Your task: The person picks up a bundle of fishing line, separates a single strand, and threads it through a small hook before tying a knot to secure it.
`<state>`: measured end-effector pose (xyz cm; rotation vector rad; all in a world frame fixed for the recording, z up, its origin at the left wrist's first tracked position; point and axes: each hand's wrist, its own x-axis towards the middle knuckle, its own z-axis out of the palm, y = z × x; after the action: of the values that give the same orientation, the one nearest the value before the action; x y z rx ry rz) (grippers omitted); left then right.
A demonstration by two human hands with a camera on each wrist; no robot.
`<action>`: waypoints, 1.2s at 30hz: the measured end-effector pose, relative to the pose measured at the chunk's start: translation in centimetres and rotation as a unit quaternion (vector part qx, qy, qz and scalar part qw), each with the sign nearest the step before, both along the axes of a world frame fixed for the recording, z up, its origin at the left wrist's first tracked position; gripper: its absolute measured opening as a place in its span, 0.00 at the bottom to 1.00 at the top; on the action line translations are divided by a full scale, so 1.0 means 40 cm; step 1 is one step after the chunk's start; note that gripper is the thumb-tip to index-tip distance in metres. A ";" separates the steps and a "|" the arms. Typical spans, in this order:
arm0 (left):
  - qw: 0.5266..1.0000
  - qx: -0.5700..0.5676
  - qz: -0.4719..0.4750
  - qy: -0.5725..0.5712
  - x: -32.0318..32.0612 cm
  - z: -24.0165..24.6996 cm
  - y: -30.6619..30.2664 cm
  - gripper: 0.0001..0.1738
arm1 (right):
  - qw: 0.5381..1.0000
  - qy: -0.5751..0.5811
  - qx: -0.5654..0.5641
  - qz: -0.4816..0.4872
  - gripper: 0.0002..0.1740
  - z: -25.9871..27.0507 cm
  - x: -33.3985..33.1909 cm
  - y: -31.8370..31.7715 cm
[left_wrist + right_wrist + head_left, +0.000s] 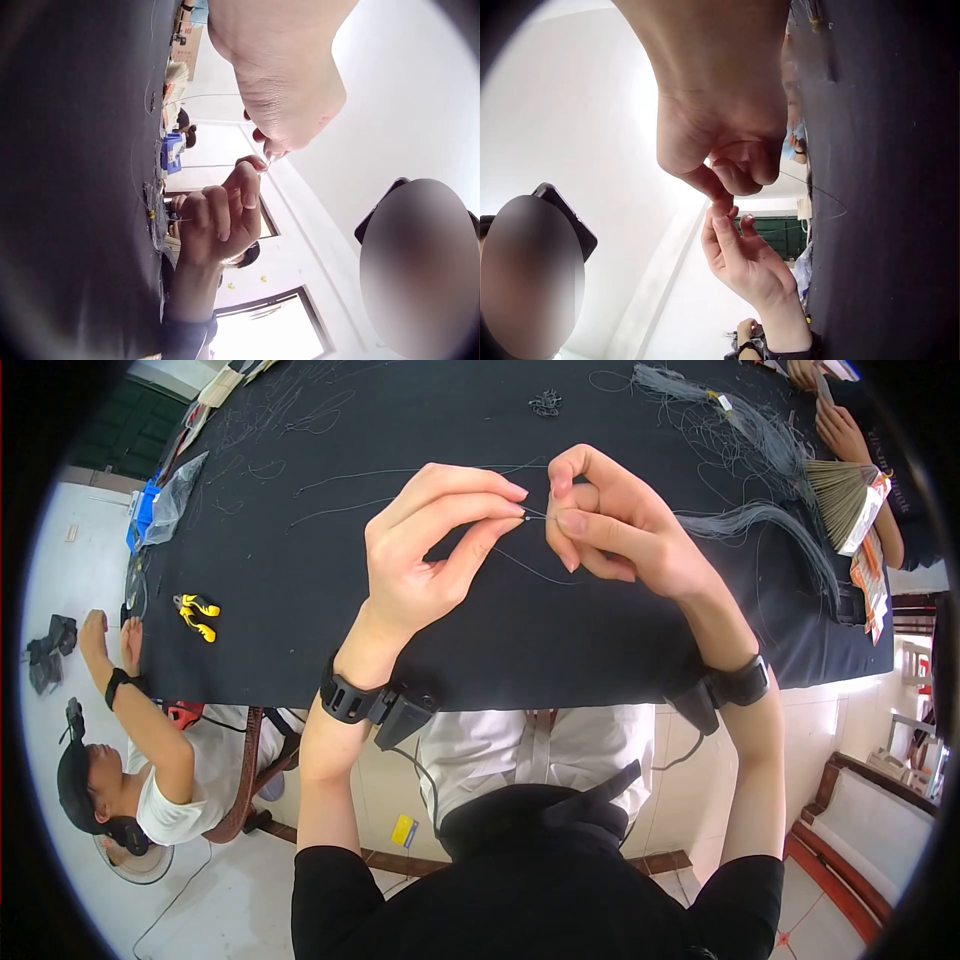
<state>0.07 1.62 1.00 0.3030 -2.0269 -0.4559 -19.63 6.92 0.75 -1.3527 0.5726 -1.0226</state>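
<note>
Over the black-covered table (480, 650), both hands meet around a thin grey line (533, 569). My left hand (425, 545) pinches it between thumb and fingertips, close to a small knot-like spot (527, 518). Thumb and curled fingers of my right hand (620, 530) grip the line just to the right, a short gap from the left fingertips. Loose strands (345, 512) trail left behind the left hand, and a tail hangs below the fingers. In the left wrist view my right hand (217, 217) faces the camera; in the right wrist view my left hand (750, 270) does.
Yellow-handled pliers (197, 617) lie at left. A big bundle of grey lines (690, 410) and a second bundle (770, 520) spread at right, near a stack of strips (845, 500). A small dark tangle (545, 403) lies behind. Other people sit at left and far right.
</note>
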 end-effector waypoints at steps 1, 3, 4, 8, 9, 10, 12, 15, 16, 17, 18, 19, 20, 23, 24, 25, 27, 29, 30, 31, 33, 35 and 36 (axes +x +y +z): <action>1.000 0.002 0.001 0.002 0.000 0.000 0.001 0.09 | 1.000 0.000 -0.002 -0.001 0.09 -0.001 0.000 0.000; 1.000 0.005 0.002 0.006 0.000 0.000 0.003 0.09 | 1.000 0.000 -0.004 -0.002 0.09 -0.003 0.000 0.000; 1.000 0.007 0.001 0.007 0.000 0.000 0.004 0.09 | 1.000 0.001 -0.005 -0.004 0.09 -0.003 0.000 0.000; 1.000 0.011 0.000 0.004 0.001 0.001 0.005 0.09 | 1.000 0.012 -0.008 -0.018 0.13 0.001 0.002 0.002; 1.000 0.011 0.000 0.002 0.001 0.001 0.005 0.09 | 1.000 0.016 -0.010 -0.025 0.14 0.002 0.004 0.003; 1.000 0.010 -0.001 0.003 0.001 0.000 0.004 0.09 | 0.999 0.026 -0.013 -0.031 0.15 0.003 0.005 0.004; 1.000 0.010 -0.002 0.006 0.001 -0.001 0.003 0.09 | 0.998 0.046 -0.019 -0.042 0.16 0.006 0.008 0.005; 1.000 0.004 0.000 0.007 0.001 -0.001 0.002 0.09 | 0.995 0.079 -0.003 -0.063 0.14 0.017 0.011 0.008; 1.000 0.004 0.000 0.006 0.001 -0.001 0.002 0.09 | 0.993 0.093 -0.014 -0.076 0.13 0.012 0.013 0.006; 1.000 0.005 -0.001 0.004 0.001 -0.001 0.002 0.09 | 0.990 0.107 -0.024 -0.088 0.12 0.004 0.015 0.002; 1.000 0.005 -0.001 0.003 0.002 -0.001 0.001 0.09 | 0.987 0.121 -0.035 -0.100 0.11 -0.002 0.016 0.000; 1.000 0.005 -0.002 0.002 0.002 -0.002 0.002 0.09 | 0.986 0.123 -0.037 -0.108 0.10 -0.005 0.015 0.000; 1.000 0.006 -0.002 0.002 0.002 -0.003 0.001 0.09 | 0.985 0.126 -0.040 -0.115 0.09 -0.007 0.015 0.000; 1.000 0.003 0.000 0.002 0.004 0.000 0.001 0.09 | 0.984 0.124 -0.039 -0.124 0.08 -0.003 0.013 0.002; 1.000 0.002 0.001 0.002 0.005 0.000 0.001 0.09 | 0.984 0.121 -0.037 -0.125 0.08 -0.001 0.013 0.003; 1.000 0.003 -0.001 0.005 0.005 -0.001 0.001 0.09 | 0.984 0.122 -0.039 -0.125 0.08 -0.001 0.012 0.003; 1.000 0.005 -0.005 0.009 0.004 -0.003 -0.001 0.09 | 0.984 0.122 -0.041 -0.126 0.08 -0.001 0.011 0.003; 1.000 0.003 -0.007 0.006 0.004 -0.004 -0.001 0.09 | 0.984 0.122 -0.035 -0.127 0.08 0.001 0.011 0.004; 1.000 0.002 -0.008 0.005 0.004 -0.004 -0.001 0.09 | 0.984 0.122 -0.032 -0.127 0.08 0.001 0.012 0.005; 1.000 0.001 -0.008 0.003 0.004 -0.002 0.000 0.09 | 0.984 0.123 -0.035 -0.126 0.08 0.000 0.012 0.005; 1.000 -0.002 -0.007 -0.002 0.006 0.001 0.004 0.10 | 0.984 0.125 -0.041 -0.124 0.08 -0.002 0.014 0.007; 1.000 -0.004 -0.006 -0.004 0.008 0.000 0.007 0.10 | 0.985 0.118 -0.041 -0.122 0.08 -0.003 0.018 0.009; 1.000 -0.004 -0.005 -0.006 0.007 0.001 0.006 0.10 | 0.985 0.114 -0.040 -0.121 0.08 -0.002 0.018 0.008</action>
<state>0.37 1.86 1.04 0.2915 -2.0427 -0.4519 -18.92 7.24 0.68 -1.5080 0.8927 -1.1003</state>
